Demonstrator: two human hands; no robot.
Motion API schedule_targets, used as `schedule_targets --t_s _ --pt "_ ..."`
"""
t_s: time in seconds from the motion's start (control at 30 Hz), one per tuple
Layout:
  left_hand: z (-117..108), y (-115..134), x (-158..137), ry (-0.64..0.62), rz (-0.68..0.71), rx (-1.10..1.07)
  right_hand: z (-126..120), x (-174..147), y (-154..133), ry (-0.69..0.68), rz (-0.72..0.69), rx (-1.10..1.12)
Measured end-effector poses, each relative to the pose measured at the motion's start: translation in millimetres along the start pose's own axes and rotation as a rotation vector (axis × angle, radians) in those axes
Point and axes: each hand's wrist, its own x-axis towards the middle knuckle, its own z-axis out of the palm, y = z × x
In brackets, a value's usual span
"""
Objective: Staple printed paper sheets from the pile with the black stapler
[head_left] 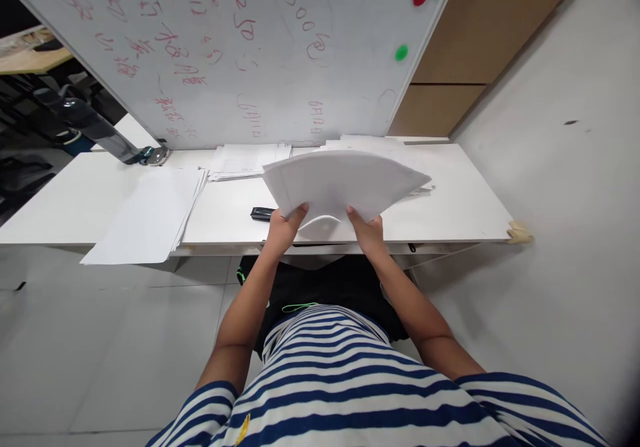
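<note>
Between my two hands is a stack of white paper sheets [340,179], lifted above the desk and bowed along its near edge. My left hand [286,227] is closed on the near left part, thumb on top. At the near right part my right hand [367,230] grips it the same way. The fingers under the sheets are hidden. A black stapler-like object [261,214] lies on the desk just left of my left hand, partly covered by it. Behind the held sheets, more papers [373,143] lie at the back of the desk.
The white desk [465,210] meets a wall on the right. A paper stack [150,214] overhangs its front edge at left; another pile [245,160] lies behind. A whiteboard [280,60] with red writing stands at the back. A clear bottle [100,130] leans at the far left.
</note>
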Motion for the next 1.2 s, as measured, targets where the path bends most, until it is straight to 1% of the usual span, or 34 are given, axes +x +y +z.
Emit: schedule_targets --t_s 0.1,0.17,0.3,0.43,0.53,0.67,0.7,0.73,0.83,0.87,0.9,0.93,1.0,1.03,1.07,1.1,1.17,1.2 --pt "2.8 0.8 6.2 -0.036 -0.068 -0.036 -7.2 1.8 1.2 0.005 -0.082 -0.015" --pt "4.3 -2.3 10.5 -0.064 -0.079 -0.039 -14.1 4.5 4.0 0.020 -0.134 -0.045" --pt "8.3 -18.5 17.4 -0.114 -0.045 0.005 -25.2 11.1 16.4 0.009 -0.139 -0.069" --pt "12.0 -36.6 19.0 -0.130 -0.039 0.025 -28.8 14.4 37.1 0.033 -0.169 -0.123" --pt "11.9 -40.0 17.7 -0.082 -0.064 0.036 -29.8 11.1 54.4 0.059 -0.170 -0.142" --pt "18.3 -29.1 7.2 0.050 0.000 -0.033 -29.4 -5.5 67.9 0.196 -0.128 0.019" --pt "23.5 -25.4 2.1 0.077 0.002 -0.064 -28.0 -11.4 67.9 0.189 -0.112 0.082" --pt "30.5 -21.9 -4.0 0.096 -0.012 -0.096 -25.8 -17.5 66.5 0.146 -0.091 0.145" --pt "57.1 -16.0 -25.7 0.105 -0.119 -0.190 -15.4 -33.4 56.2 -0.109 0.010 0.280" --pt "65.0 -15.6 -33.3 0.083 -0.152 -0.211 -12.3 -37.0 52.4 -0.155 0.050 0.298" --pt "70.7 -15.8 -40.5 0.040 -0.177 -0.214 -10.4 -39.4 49.3 -0.153 0.082 0.302" --pt "73.2 -16.5 -46.7 -0.019 -0.188 -0.195 -10.5 -40.8 47.4 -0.111 0.101 0.286" --pt "66.3 -18.2 -54.0 -0.152 -0.154 -0.098 -18.5 -40.6 47.5 0.027 0.117 0.183" --pt "56.4 -19.3 -53.8 -0.200 -0.103 -0.016 -26.7 -39.5 49.1 0.092 0.126 0.120" --pt "42.7 -20.6 -50.6 -0.221 -0.029 0.086 -37.3 -37.9 51.2 0.141 0.143 0.062" --pt "25.8 -22.5 -44.2 -0.225 0.052 0.209 -49.8 -36.0 53.3 0.170 0.178 0.036" --pt "-13.2 -29.0 -23.5 -0.149 0.230 0.530 -77.9 -32.2 55.8 0.206 0.257 0.104" --pt "-32.8 -33.9 -10.5 -0.119 0.276 0.675 -92.1 -30.5 55.7 0.196 0.297 0.139"
